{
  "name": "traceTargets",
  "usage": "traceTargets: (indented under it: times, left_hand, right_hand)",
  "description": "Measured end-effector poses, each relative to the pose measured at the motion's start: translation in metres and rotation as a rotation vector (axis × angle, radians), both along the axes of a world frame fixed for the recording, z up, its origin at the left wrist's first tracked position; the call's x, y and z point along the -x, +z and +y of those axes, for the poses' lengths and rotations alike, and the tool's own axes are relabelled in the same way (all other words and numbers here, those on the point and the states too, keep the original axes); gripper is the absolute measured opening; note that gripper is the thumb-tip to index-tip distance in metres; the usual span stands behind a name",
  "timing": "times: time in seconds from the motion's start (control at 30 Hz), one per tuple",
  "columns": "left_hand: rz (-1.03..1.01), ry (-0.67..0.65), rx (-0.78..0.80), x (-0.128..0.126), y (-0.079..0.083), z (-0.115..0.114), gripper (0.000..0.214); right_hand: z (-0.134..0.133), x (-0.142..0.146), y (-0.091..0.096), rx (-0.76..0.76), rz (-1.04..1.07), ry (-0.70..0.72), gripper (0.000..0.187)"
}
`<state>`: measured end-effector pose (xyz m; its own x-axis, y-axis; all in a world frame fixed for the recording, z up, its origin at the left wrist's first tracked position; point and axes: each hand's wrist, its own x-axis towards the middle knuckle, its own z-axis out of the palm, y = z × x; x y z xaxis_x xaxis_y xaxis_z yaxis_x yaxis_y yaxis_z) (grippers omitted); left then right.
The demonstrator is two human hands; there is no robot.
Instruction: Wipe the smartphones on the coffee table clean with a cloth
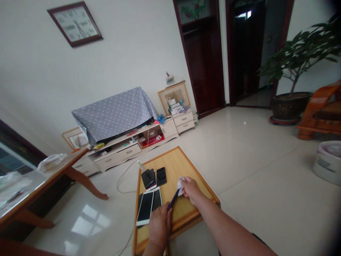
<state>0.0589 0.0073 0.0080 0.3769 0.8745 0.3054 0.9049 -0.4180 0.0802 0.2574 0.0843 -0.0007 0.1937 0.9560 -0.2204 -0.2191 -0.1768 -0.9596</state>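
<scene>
My left hand (159,224) is closed around the near end of a slim, dark purple, pen-like stick (174,199) above the small wooden table (182,165). The stick slants up and to the right. At its far end my right hand (191,189) pinches a crumpled white tissue (180,185), which touches the stick. Just left of my left hand lies a large white phone (145,209) with a dark screen, overlapping other devices. Farther back are a black phone (161,176) and a stack of dark phone-like devices (149,178).
A green-and-white tube or bottle (140,165) stands at the table's back left corner. A cable (118,183) runs along the floor on the left. A higher table (60,174) is at left, a low TV cabinet (117,160) behind, a white bucket (328,163) at right.
</scene>
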Motion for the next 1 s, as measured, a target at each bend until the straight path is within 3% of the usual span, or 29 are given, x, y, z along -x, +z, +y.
traceTargets:
  times: [0.23, 0.33, 0.47, 0.57, 0.63, 0.83, 0.9, 1.0]
  left_hand:
    - [-0.129, 0.051, -0.116, -0.008, -0.014, 0.001, 0.03]
    - [-0.146, 0.057, -0.118, -0.007, -0.015, 0.002, 0.03]
    - [-0.128, 0.07, -0.096, -0.003, -0.019, 0.003, 0.031]
    - [-0.133, 0.09, -0.085, 0.0, -0.02, 0.003, 0.034]
    - [-0.14, 0.077, -0.072, 0.0, -0.019, 0.004, 0.033]
    - [-0.211, 0.095, -0.073, -0.002, -0.016, 0.006, 0.034]
    - [-0.225, 0.104, -0.073, -0.002, -0.017, 0.007, 0.034]
    - [-0.232, 0.101, -0.058, 0.0, -0.019, 0.009, 0.035]
  right_hand:
    - [0.007, -0.007, 0.003, -0.146, -0.086, 0.012, 0.038]
    - [-0.003, 0.005, 0.008, -0.213, -0.155, 0.053, 0.035]
    - [-0.035, 0.041, 0.015, -0.34, -0.299, 0.24, 0.027]
    - [-0.047, 0.055, 0.018, -0.44, -0.449, 0.348, 0.031]
    - [-0.041, 0.047, 0.019, -0.422, -0.5, 0.303, 0.034]
    - [0.01, -0.004, 0.023, -0.259, -0.632, -0.012, 0.037]
    - [0.012, -0.004, 0.027, -0.267, -0.667, -0.014, 0.036]
    - [-0.004, 0.018, 0.031, -0.329, -0.742, 0.083, 0.033]
